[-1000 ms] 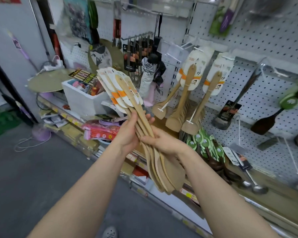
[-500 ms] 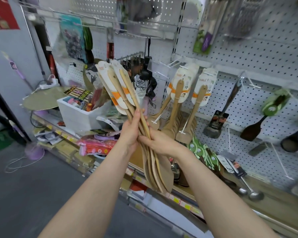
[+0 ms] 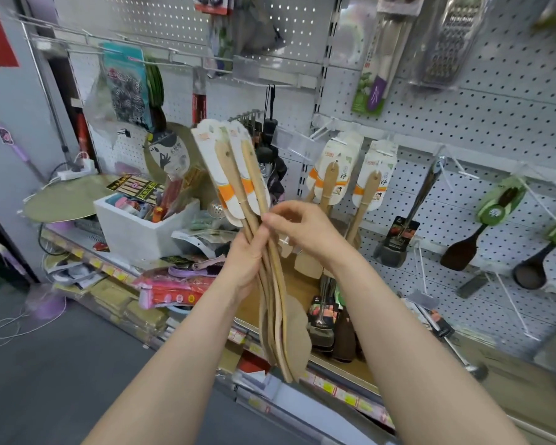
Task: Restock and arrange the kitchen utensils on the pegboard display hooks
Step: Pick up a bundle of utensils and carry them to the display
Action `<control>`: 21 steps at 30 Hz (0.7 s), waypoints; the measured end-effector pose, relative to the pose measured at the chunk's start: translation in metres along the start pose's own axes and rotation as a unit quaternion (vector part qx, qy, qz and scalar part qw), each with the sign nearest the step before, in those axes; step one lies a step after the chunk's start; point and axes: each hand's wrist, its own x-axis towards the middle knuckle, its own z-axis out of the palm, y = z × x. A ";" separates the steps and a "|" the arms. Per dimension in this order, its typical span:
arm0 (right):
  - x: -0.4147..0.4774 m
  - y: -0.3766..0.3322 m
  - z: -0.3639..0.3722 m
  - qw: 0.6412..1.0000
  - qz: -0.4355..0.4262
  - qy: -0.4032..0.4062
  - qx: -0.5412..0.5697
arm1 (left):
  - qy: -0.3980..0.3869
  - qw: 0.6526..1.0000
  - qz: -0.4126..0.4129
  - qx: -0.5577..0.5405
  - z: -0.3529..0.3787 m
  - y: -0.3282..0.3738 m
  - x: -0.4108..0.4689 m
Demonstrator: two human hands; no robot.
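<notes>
Right hand [image 3: 305,232] has just slid up to pinch one handle, left hand [image 3: 247,261] still fisted round the wooden spatulas [image 3: 270,284], so one's probably headed for the hooks [image 3: 325,130] at 1 o'clock.

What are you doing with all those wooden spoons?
A person stands at a shop's pegboard wall with a bunch of wooden spatulas, each with a white and orange card on its handle. The left hand grips the bunch by the handles, blades down. The right hand pinches one handle near the top, probably to pull that one out. The same kind of spatulas already hang on hooks just behind. None from the bunch is hung yet.
</notes>
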 end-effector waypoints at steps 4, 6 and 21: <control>0.002 0.008 0.009 0.996 0.043 0.032 0.067 | -0.024 0.998 -0.001 0.060 -0.009 -0.005 0.002; 0.001 0.016 0.012 0.988 0.085 0.031 0.122 | -0.045 0.996 -0.019 0.078 -0.015 -0.010 0.005; -0.002 0.049 -0.040 0.946 0.115 0.245 0.177 | -0.130 0.980 -0.082 0.127 0.004 -0.023 0.048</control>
